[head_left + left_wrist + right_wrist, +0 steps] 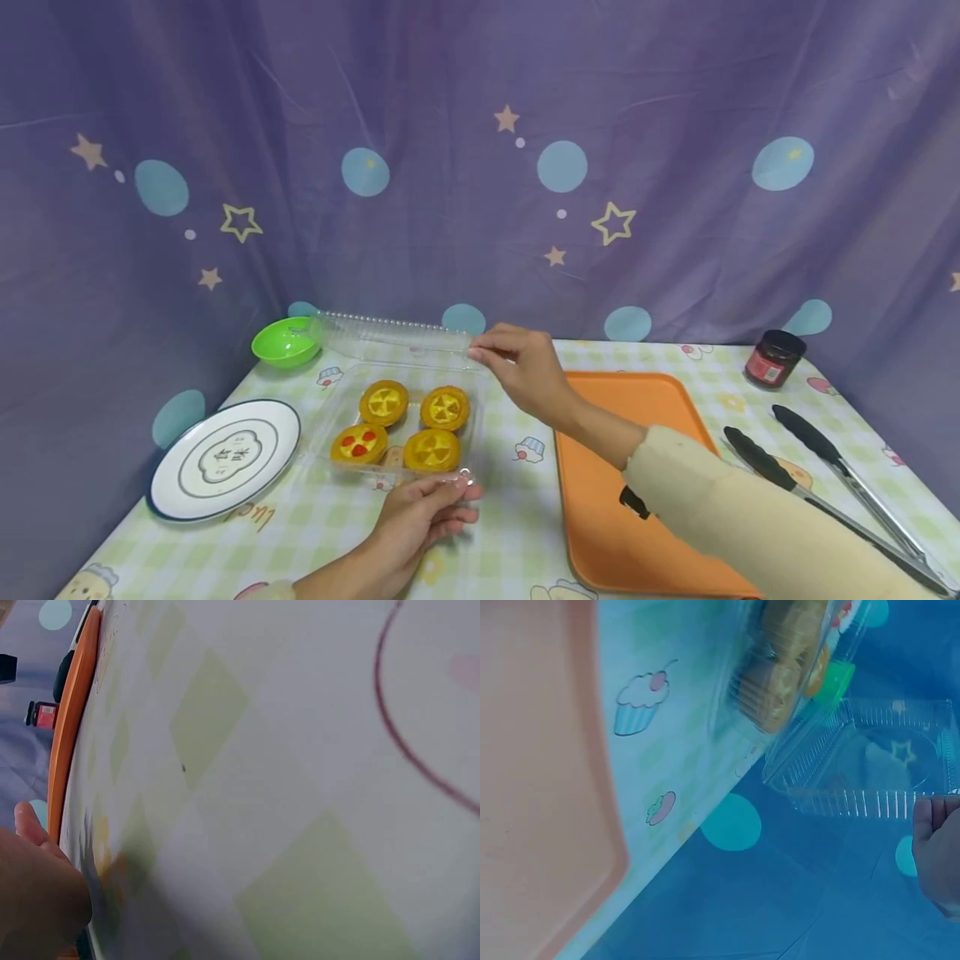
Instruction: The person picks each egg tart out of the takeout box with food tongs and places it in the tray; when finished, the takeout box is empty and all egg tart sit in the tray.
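Observation:
A clear plastic clamshell box [405, 475] lies in the middle-left of the head view, holding several egg tarts [432, 450], one of them topped with red pieces. Its hinged lid [390, 340] is raised and tilted back. My right hand [517, 358] pinches the lid's right edge between thumb and fingertips; the right wrist view also shows the lid [885, 757] in those fingers. My left hand [427, 517] pinches the box's front right corner, thumb on top. In the left wrist view, only part of this hand [41, 885] appears, and the box is out of frame.
A white plate [225, 458] lies left, a green bowl [287, 343] behind it. Under my right forearm is an orange tray [600, 517] with a small black object [634, 502]. Tongs [832, 467] and a dark-lidded jar [775, 360] are at right. A purple curtain [450, 83] hangs behind.

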`<state>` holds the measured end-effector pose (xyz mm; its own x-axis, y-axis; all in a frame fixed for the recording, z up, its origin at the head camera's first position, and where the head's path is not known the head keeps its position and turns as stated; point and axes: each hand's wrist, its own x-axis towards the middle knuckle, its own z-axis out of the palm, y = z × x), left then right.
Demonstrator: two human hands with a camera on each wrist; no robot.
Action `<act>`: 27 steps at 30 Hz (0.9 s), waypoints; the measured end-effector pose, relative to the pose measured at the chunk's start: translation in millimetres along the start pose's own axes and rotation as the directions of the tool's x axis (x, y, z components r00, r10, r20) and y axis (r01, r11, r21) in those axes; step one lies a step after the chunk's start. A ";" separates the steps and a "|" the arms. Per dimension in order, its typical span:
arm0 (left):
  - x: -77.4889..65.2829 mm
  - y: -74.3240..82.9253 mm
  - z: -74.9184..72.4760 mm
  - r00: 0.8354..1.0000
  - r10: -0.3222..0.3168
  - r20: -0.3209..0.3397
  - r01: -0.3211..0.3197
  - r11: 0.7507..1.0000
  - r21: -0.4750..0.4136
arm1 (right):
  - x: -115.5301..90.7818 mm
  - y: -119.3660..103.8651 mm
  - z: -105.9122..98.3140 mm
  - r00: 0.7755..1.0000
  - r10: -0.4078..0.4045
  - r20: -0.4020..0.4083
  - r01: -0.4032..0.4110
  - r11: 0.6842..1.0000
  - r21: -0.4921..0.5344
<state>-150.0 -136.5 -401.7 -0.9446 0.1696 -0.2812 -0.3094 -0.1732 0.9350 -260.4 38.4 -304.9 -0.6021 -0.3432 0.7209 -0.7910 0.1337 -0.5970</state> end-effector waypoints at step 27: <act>2.4 -2.9 2.0 1.000 -0.001 -0.008 0.001 1.000 0.007 | 53.9 35.1 -7.2 0.896 0.394 -0.203 -0.330 0.899 0.288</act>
<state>-151.1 -133.7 -404.7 -0.9450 0.1621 -0.2840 -0.3099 -0.1659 0.9362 -321.4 31.3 -284.5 -0.8735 -0.0663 0.4822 -0.4810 -0.0347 -0.8760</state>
